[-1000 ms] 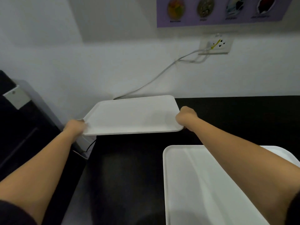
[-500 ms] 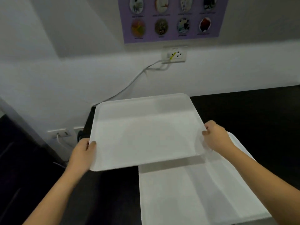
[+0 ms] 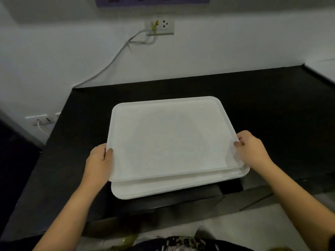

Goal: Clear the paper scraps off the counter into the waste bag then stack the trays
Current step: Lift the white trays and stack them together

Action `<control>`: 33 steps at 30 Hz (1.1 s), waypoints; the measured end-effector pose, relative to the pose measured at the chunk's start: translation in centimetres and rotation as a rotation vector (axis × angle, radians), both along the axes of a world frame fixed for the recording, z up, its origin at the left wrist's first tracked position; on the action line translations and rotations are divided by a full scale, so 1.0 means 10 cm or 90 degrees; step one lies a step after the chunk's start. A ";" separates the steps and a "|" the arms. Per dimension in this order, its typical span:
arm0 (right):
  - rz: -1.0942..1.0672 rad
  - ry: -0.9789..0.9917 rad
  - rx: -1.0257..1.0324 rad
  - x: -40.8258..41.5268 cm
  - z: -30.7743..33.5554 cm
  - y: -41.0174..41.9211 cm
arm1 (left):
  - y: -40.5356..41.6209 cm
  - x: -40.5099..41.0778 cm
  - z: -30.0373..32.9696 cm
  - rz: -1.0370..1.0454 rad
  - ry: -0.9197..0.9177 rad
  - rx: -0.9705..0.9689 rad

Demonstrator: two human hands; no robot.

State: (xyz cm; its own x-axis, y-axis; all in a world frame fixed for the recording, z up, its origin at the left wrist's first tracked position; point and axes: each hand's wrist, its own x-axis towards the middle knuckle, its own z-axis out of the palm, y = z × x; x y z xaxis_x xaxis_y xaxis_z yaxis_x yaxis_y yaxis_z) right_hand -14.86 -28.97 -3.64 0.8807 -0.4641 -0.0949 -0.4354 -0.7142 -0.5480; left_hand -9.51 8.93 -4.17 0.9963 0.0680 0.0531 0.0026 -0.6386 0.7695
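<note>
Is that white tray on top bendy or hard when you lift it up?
Probably hard: the top tray looks flat though the left hand and right hand grip only its side edges. It seems light, pinched by thumbs and fingers. Its smooth surface might slide on the bottom tray beneath.

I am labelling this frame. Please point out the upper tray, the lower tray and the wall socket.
upper tray (image 3: pixel 170 138): head view, middle of its flat floor.
lower tray (image 3: pixel 163 189): head view, exposed near rim.
wall socket (image 3: pixel 164 24): head view, face plate.
</note>
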 end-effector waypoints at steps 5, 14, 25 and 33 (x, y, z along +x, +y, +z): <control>0.041 0.025 -0.017 -0.19 -0.10 -0.11 | -0.03 -0.34 -0.17 0.017 0.043 0.049; 0.030 -0.059 -0.160 -0.24 -0.25 -0.08 | -0.20 -0.45 -0.18 0.093 0.025 0.083; 0.050 -0.048 -0.090 -0.08 -0.38 -0.02 | -0.21 -0.32 -0.22 0.176 0.082 0.058; 0.084 -0.018 -0.157 0.23 -0.39 0.18 | -0.10 -0.19 -0.28 0.227 0.032 0.009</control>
